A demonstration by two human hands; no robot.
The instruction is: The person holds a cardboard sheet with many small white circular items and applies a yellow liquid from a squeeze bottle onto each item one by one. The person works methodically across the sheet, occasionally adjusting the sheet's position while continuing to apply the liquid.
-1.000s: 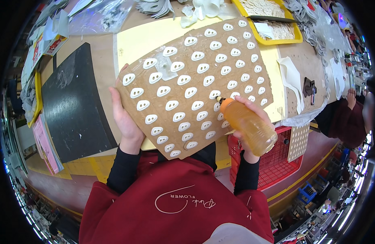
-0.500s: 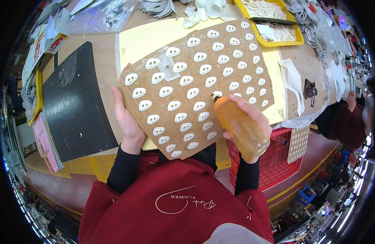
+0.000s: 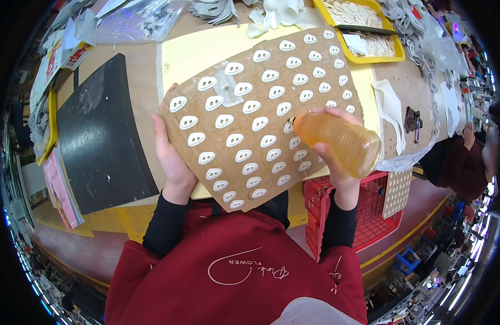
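Note:
My left hand (image 3: 174,157) is closed on the left edge of a brown cardboard sheet (image 3: 215,146), thumb on top and the other fingers mostly hidden beneath. Rows of small white rounded-triangle pieces (image 3: 243,156), each with two holes, lie on the sheet. A clear squeeze bottle (image 3: 342,138) of amber liquid, with an orange collar and dark nozzle, is gripped in my right hand (image 3: 336,162). It is tilted almost flat, its nozzle pointing left at one white piece near the sheet's middle. I cannot tell whether the tip touches. The bottle and hand hide some pieces on the right.
A black board (image 3: 109,141) lies left of the sheet. Yellow trays (image 3: 399,51) of pale pieces stand at the far right. White fabric (image 3: 389,114) and a small dark item (image 3: 411,119) lie to the right. A red plastic crate (image 3: 315,216) stands below the table edge.
My right hand has swung the bottle from steeply slanted to nearly level, its base moving right and up. The nozzle has shifted slightly. The sheet has moved a little right.

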